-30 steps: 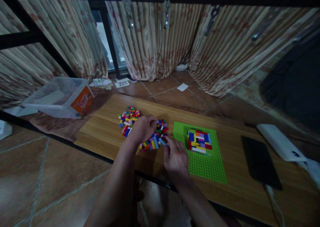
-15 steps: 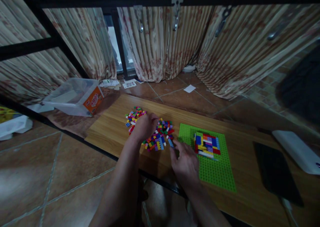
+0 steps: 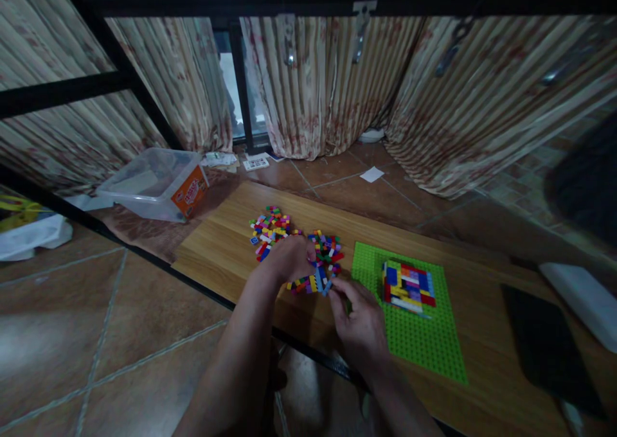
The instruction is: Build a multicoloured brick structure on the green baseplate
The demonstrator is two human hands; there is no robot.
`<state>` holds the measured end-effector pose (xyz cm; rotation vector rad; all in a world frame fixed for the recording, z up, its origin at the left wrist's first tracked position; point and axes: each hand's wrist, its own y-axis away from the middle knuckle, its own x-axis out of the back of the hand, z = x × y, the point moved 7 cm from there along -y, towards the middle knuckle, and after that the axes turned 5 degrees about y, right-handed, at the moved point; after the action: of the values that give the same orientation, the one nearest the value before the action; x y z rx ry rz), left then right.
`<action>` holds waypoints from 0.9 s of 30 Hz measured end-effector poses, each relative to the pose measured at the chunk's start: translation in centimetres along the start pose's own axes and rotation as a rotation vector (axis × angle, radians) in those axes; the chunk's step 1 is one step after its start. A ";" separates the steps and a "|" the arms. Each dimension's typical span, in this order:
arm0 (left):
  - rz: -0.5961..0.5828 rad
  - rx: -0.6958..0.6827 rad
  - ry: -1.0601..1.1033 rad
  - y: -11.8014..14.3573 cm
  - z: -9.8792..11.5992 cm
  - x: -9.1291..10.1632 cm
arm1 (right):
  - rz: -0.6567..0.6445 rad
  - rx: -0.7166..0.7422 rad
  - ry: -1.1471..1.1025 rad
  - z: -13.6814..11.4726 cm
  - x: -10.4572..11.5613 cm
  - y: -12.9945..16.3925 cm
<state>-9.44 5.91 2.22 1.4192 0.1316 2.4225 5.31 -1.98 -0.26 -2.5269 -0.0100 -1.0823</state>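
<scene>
My right hand (image 3: 360,313) pinches a small blue brick (image 3: 327,288) between thumb and fingertips, at the near right edge of a pile of loose toy bricks (image 3: 272,222). Over the middle of that pile, my left hand (image 3: 290,258) is closed with its fingers curled downward. Its fingertips are close to a longer blue brick (image 3: 320,276), and whether they grip anything is hidden. To the right of my right hand, a multicoloured block of joined bricks (image 3: 409,287) sits on a green studded baseplate (image 3: 424,344).
The wooden table (image 3: 216,238) bears everything near my hands. A black tablet-like slab (image 3: 549,347) with a cable and a white device (image 3: 581,302) lie at the right. Beyond the left end stands a clear plastic bin (image 3: 149,189) with an orange label. Curtains (image 3: 313,90) hang behind.
My left hand has come nearer to me and to the right, toward the blue bricks. My right hand still holds its small blue brick, now closer to the pile. The whole view has shifted slightly.
</scene>
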 end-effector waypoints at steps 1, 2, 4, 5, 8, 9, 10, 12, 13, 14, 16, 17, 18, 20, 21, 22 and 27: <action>0.013 0.020 -0.036 0.1 0.2 0.1 | -0.003 0.003 -0.002 0.0 0.0 0.0; 0.023 0.033 -0.063 0.2 0.5 0.3 | -0.006 0.005 -0.003 -0.1 -0.1 0.1; 0.029 0.049 -0.099 0.3 0.9 0.4 | -0.003 0.012 -0.004 -0.2 -0.1 0.1; 0.029 0.058 -0.114 0.3 1.1 0.5 | -0.001 0.013 -0.005 -0.2 0.0 0.1; 0.017 0.075 -0.146 0.4 1.4 0.5 | 0.011 0.019 0.001 -0.4 0.2 0.0; 0.018 0.071 -0.148 0.4 1.5 0.5 | 0.012 0.021 0.001 -0.4 0.3 -0.1; 0.023 0.062 -0.145 0.3 1.6 0.4 | 0.014 0.022 0.001 -0.4 0.5 -0.2; 0.047 0.039 -0.125 0.2 1.6 0.4 | 0.021 0.022 -0.005 -0.5 0.8 -0.3; 0.064 0.028 -0.108 0.2 1.5 0.4 | 0.025 0.023 -0.007 -0.5 0.9 -0.3; 0.077 0.013 -0.088 0.1 1.4 0.3 | 0.027 0.022 -0.007 -0.4 1.0 -0.3; 0.089 -0.041 -0.027 0.0 1.3 0.3 | 0.037 0.020 -0.005 -0.4 1.2 -0.3; 0.093 -0.074 0.012 -0.1 1.3 0.3 | 0.044 0.018 -0.004 -0.4 1.4 -0.3; 0.093 -0.108 0.057 -0.1 1.4 0.3 | 0.050 0.013 -0.003 -0.4 1.5 -0.3; 0.063 -0.184 0.159 -0.1 1.9 0.2 | 0.064 -0.002 0.002 -0.3 1.8 -0.3; 0.029 -0.220 0.210 -0.1 2.3 0.0 | 0.075 -0.010 0.006 -0.2 2.0 -0.4; -0.015 -0.254 0.257 -0.1 2.8 -0.3 | 0.089 -0.020 0.010 -0.2 2.2 -0.4; -0.248 -0.345 0.404 0.1 5.3 -2.4 | 0.165 -0.038 0.045 0.3 3.5 -0.8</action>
<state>-3.84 4.56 2.91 0.7134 -0.0174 2.3481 7.84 -1.68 2.32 -2.4859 0.2288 -1.0815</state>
